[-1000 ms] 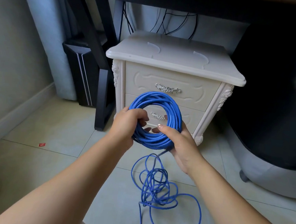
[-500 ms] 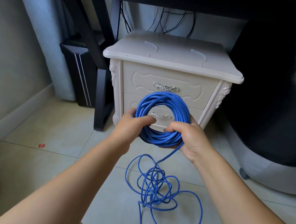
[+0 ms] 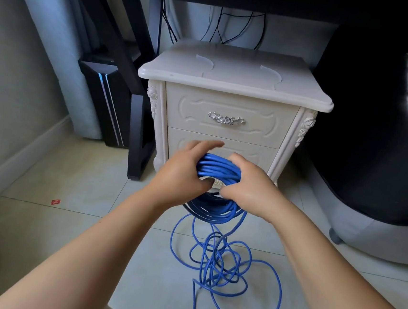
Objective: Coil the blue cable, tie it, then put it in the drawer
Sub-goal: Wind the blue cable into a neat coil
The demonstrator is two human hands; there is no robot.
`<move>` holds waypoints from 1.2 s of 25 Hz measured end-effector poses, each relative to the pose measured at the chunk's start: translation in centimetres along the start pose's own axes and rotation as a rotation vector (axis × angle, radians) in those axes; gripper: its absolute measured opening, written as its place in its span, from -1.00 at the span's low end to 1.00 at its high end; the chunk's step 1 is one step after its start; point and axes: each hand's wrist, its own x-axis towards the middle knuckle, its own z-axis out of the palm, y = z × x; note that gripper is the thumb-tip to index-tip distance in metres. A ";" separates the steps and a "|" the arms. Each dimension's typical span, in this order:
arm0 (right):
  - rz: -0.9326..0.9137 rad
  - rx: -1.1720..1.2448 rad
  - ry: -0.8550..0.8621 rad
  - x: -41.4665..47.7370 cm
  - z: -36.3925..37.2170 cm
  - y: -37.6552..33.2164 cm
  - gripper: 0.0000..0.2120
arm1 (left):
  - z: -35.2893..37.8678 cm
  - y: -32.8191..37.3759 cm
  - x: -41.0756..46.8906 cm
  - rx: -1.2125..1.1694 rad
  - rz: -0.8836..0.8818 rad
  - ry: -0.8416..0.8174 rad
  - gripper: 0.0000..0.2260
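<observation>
Coiling: the step in hand, by my reading; cable (image 3: pixel 217 168) part wound, not yet tied or stowed.
Slack: nearest item; a loose blue tangle (image 3: pixel 214 265) lying on the floor (image 3: pixel 66 228), with one strand rising to the bundle above.
Coil (image 3: pixel 217 209): held off the floor between both hands, just in front of the nightstand, many turns thick.
Left hand (image 3: pixel 181 174): grasping the coil's left side, thumb beneath, forefinger stretched out over the top.
Right hand (image 3: pixel 247 186): clenched round the coil's right side.
Change: a second ago the coil stood upright as an open ring facing the camera; now it is tipped over and seen nearly edge-on, with the hands closed in from either side.
Meaning: judged to be a re-grip to settle the turns before the next loop goes on; with this much slack left, tying looks some way off.
Risk: the tangle may snag as it is drawn up.
Nightstand (image 3: pixel 230 82): cream, directly behind the hands.
Top drawer (image 3: pixel 263 120): closed, silver handle (image 3: pixel 225 119) free.
Lower drawer (image 3: pixel 260 154): closed, partly hidden by the hands; which drawer is meant cannot be told.
Red scrap (image 3: pixel 55 202): on the floor, well to the left.
Wires (image 3: pixel 223 24): black, hanging behind the nightstand.
</observation>
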 end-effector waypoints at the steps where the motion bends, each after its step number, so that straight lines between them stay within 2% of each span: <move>1: -0.003 -0.049 -0.007 -0.1 0.0 0.0 -0.73 | 0.1 0.0 -0.1 -0.037 -0.038 -0.022 -0.56; 3: -0.016 -0.093 -0.015 -0.3 0.0 0.0 -0.74 | 0.2 0.3 -0.3 -0.126 -0.135 -0.031 -0.80; 4: -0.024 -0.075 -0.012 -0.4 0.0 0.0 -0.73 | 0.2 0.4 -0.2 -0.163 -0.172 -0.017 -0.83; 8: -0.025 0.201 0.099 -0.3 -0.3 0.1 -0.68 | -0.4 0.9 0.2 -0.398 -0.314 0.096 -0.85; 12: 0.098 0.623 0.030 -0.4 0.8 0.6 -0.67 | -0.7 0.8 0.5 -0.700 -0.491 0.252 -0.83; 14: 0.130 0.806 0.058 -0.5 1.8 0.4 -0.67 | -0.8 0.8 0.5 -0.815 -0.554 0.306 -0.84; 19: 0.120 1.077 0.098 -0.5 3.8 -0.3 -0.64 | -0.2 1.1 0.5 -1.151 -0.680 0.432 -0.87; 22: 0.127 1.146 0.145 -0.5 4.1 -0.8 -0.71 | 0.7 1.5 0.3 -1.311 -0.722 0.418 -0.91; 25: 0.222 1.181 0.235 0.0 3.2 -0.7 -0.75 | 1.6 1.7 -0.1 -1.253 -0.723 0.326 -0.86; 28: 0.252 1.108 0.288 0.4 2.0 0.0 -0.73 | 1.4 1.2 0.0 -0.949 -0.674 0.243 -0.90; 30: 0.205 0.977 0.308 0.6 1.5 0.2 -0.72 | 0.9 1.0 0.1 -0.810 -0.631 0.206 -0.74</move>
